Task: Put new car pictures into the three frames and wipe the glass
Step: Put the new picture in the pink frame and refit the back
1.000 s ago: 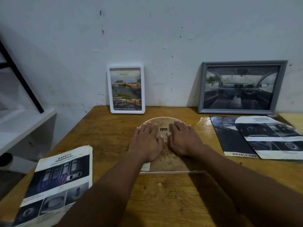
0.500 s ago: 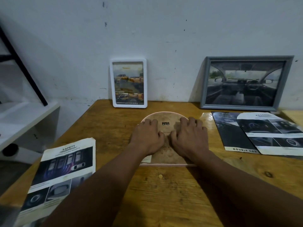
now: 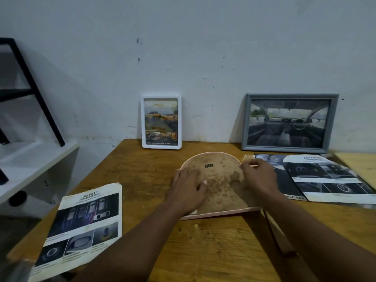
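Observation:
An arch-topped pink frame (image 3: 215,176) lies face down in the middle of the wooden table (image 3: 213,251), its stained brown backing board up with a small metal hanger near the top. My left hand (image 3: 187,192) rests flat on the left part of the backing. The fingers of my right hand (image 3: 258,178) are curled and pinch the frame's right rim. A white frame (image 3: 142,123) with a truck picture and a grey frame (image 3: 246,123) with a car-interior picture lean upright against the wall behind.
A "Safety" car sheet (image 3: 85,224) lies at the table's front left corner. Two overlapping car brochures (image 3: 325,178) lie to the right of the arched frame. A white shelf (image 3: 30,159) and black metal rack (image 3: 40,94) stand to the left; a pale board (image 3: 360,163) is at far right.
My right hand has slid from the middle of the backing out to the frame's right rim and curled its fingers there. My left hand has shifted slightly left and stays flat.

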